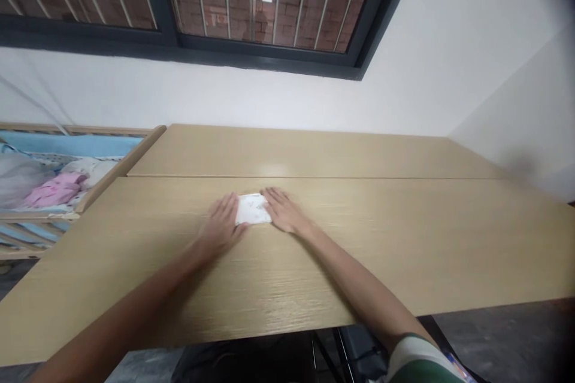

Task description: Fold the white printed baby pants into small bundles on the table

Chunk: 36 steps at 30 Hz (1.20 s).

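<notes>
A small flat white rectangle (253, 209) with faint marks lies on the wooden table (278, 275). I cannot tell if it is paper, a cloth or a packet. My left hand (223, 221) rests at its left edge, palm down, with the fingers stretched away from me and the thumb at the near corner. On the opposite side, my right hand (284, 210) lies flat with fingers extended, touching the right edge. Neither hand is wrapped around anything. What lies directly under the palms is hidden.
A seam runs across the table, with a second board (291, 152) reaching the white wall behind. To the left stands a wooden crib (121, 161) with pink cloth (58, 187) inside. A barred window (269, 6) is above. Dark objects show below the near edge.
</notes>
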Available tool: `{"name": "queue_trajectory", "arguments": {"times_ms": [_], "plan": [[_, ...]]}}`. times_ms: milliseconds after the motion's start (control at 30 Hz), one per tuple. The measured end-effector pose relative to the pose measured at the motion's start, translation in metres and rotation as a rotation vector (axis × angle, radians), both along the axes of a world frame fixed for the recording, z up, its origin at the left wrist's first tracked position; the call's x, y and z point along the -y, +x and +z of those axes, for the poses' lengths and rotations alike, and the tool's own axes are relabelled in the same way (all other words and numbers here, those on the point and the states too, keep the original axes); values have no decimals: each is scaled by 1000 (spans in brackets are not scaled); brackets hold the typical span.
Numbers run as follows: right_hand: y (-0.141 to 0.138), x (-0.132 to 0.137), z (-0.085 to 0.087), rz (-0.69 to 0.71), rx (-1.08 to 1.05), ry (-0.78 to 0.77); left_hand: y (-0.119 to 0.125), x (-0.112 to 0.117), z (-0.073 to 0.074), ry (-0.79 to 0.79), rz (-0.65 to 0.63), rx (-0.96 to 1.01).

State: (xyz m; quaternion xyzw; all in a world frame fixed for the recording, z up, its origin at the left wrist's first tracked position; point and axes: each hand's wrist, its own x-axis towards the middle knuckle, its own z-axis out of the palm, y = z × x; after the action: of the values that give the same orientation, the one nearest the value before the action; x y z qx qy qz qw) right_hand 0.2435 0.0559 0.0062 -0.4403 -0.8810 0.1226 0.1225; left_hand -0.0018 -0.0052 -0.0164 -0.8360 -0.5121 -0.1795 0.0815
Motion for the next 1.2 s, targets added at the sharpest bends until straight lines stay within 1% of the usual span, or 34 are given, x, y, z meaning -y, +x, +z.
{"name": "queue_trajectory", "arguments": {"times_ms": [67, 100, 167, 233, 300, 367, 433, 500, 533, 600, 667, 733, 767, 800, 833, 867, 933, 1000, 1067, 1100, 1133, 1200], "plan": [[22, 0, 0, -41, -6, -9, -18, 3, 8, 23, 8, -36], [30, 2, 2, -27, -28, 5, -24, 5, 14, 31, -5, -49], [37, 9, 7, 63, -81, 50, -26, 5, 25, 24, -53, -68], [32, 16, 10, 172, -110, 81, -18, 3, 31, -26, -94, -79], [21, 19, 9, 231, -115, 85, -7, -3, 30, -97, -105, -87], [9, 17, 5, 212, -118, 85, 2, -12, 26, -151, -81, -88], [0, 11, -1, 152, -127, 101, 7, -21, 25, -179, -34, -71], [-6, 4, -3, 103, -147, 133, 11, -29, 30, -190, 12, -43], [-8, 1, -2, 93, -170, 153, 12, -32, 35, -192, 32, -27], [-12, -3, 5, 84, -266, 179, 14, -33, 51, -188, 70, 11], [-17, -6, 19, 48, -445, 140, 15, -27, 71, -180, 109, 68], [-23, -11, 37, 2, -650, 43, 13, -18, 89, -182, 138, 210], [-26, -14, 45, -2, -720, -16, 11, -12, 94, -192, 153, 309], [-29, -17, 52, 12, -744, -74, 10, -7, 97, -209, 173, 394], [-32, -22, 57, 36, -710, -131, 9, -3, 97, -235, 202, 447], [-36, -26, 59, 56, -616, -182, 8, 2, 94, -264, 240, 457], [-42, -33, 59, 68, -353, -249, 9, 11, 82, -319, 318, 377], [-49, -34, 54, 49, -168, -256, 13, 23, 66, -339, 389, 296], [-54, -27, 50, 56, -114, -180, 23, 39, 51, -261, 423, 252], [-56, -21, 49, 91, -106, -111, 29, 49, 44, -171, 406, 221], [-57, -14, 49, 153, -85, -33, 35, 59, 38, -83, 360, 198], [-58, 5, 48, 340, -34, 98, 48, 78, 26, 11, 266, 151]]}}
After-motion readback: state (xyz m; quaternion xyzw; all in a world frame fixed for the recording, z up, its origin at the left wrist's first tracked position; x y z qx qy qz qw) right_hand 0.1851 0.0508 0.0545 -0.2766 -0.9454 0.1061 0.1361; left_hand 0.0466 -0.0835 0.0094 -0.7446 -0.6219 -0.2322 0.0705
